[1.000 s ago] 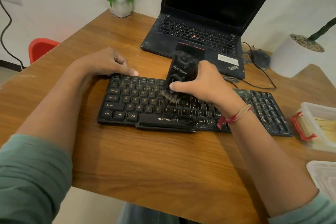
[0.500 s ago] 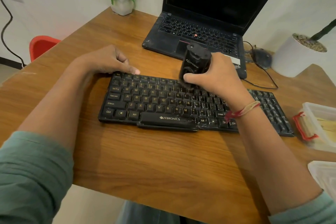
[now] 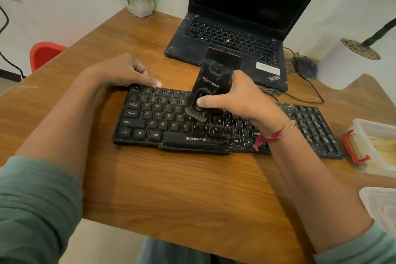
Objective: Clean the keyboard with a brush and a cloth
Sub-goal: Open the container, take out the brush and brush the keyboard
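The keyboard (image 3: 150, 119) lies flat in the middle of the tabletop (image 3: 192, 182), its long side parallel to the near edge, just in front of an open laptop (image 3: 231, 36). It is a black Zebronics board with yellowish legends; its right end is streaked with pale scuffs.

The right hand (image 3: 242, 100) grips the brush (image 3: 214, 81) low on its stubby black barrel, thumb across the front and fingers wrapped behind. Its tan bristles (image 3: 196, 114) touch the middle letter rows.

The brush looks light and rigid, with soft bristles, so a low grip near the bristles probably gives the best control. The thin keyboard would likely slide under scrubbing and its keycaps could lift. The left hand (image 3: 122, 70) braces the far left corner, fingers curled in, thumb tip on the edge, holding nothing. No cloth is in view.
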`<state>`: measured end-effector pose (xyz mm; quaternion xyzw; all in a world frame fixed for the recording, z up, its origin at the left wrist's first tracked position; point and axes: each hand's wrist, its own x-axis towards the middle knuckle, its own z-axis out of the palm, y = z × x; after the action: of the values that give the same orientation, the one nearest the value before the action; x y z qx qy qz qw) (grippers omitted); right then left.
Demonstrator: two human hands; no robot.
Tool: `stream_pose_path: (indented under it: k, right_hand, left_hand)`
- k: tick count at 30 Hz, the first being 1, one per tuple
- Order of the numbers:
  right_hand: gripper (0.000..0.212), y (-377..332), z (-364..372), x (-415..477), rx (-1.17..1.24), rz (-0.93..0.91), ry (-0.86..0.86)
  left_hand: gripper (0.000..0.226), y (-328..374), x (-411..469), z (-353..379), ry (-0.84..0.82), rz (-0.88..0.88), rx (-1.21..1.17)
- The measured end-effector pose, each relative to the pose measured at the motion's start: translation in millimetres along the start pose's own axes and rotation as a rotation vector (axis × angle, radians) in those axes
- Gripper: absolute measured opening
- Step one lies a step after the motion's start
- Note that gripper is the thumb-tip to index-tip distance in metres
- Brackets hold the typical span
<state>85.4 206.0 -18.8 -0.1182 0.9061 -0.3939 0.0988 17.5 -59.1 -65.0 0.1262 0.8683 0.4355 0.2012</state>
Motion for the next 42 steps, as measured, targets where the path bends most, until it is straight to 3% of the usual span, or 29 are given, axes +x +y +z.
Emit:
stream_pose_path:
  k: [6, 9, 11, 16, 21, 25, 30, 35, 39, 42]
  right_hand:
    - [0.026, 4.5, -7.3, 13.3, -0.329, -0.011, 0.341]
    - [0.029, -1.9, -3.4, 9.1, -0.080, -0.027, 0.141]
    - [0.033, -3.0, 1.5, 7.1, -0.054, -0.036, 0.018]
    - [0.028, -4.3, -2.1, 18.6, -0.296, -0.066, 0.269]
    - [0.034, -7.0, 3.3, 21.7, -0.145, -0.084, 0.043]
    - [0.026, -3.8, -6.1, 34.4, -0.312, -0.053, 0.263]
    - [0.029, -6.8, 3.9, 32.7, -0.007, -0.059, 0.029]
    - [0.036, -6.0, 1.8, 38.2, -0.165, -0.023, 0.228]
    - [0.032, -7.7, 5.4, 29.3, -0.014, -0.029, 0.022]
    - [0.030, -2.7, -0.8, 32.9, -0.175, -0.007, 0.165]
  left_hand:
    - [0.066, 1.1, -1.1, -0.9, -0.001, -0.001, 0.002]
    - [0.066, 1.6, -1.1, -1.5, -0.006, -0.007, 0.005]
    - [0.067, 1.4, -0.9, -1.6, -0.005, -0.011, 0.004]
    - [0.068, 1.6, -1.6, -0.5, -0.003, -0.011, -0.007]
    - [0.066, 3.1, -1.6, -1.3, -0.005, -0.021, 0.002]
    - [0.068, 3.2, -1.7, -1.0, -0.007, -0.022, -0.001]
    - [0.066, 1.3, -0.1, -0.6, -0.007, -0.020, 0.009]
    - [0.067, -0.6, -1.1, 0.1, 0.024, -0.023, -0.012]
    - [0.069, 0.9, -0.7, -0.8, 0.017, -0.021, 0.004]
    - [0.069, 1.3, -0.6, 0.1, 0.027, -0.014, 0.007]
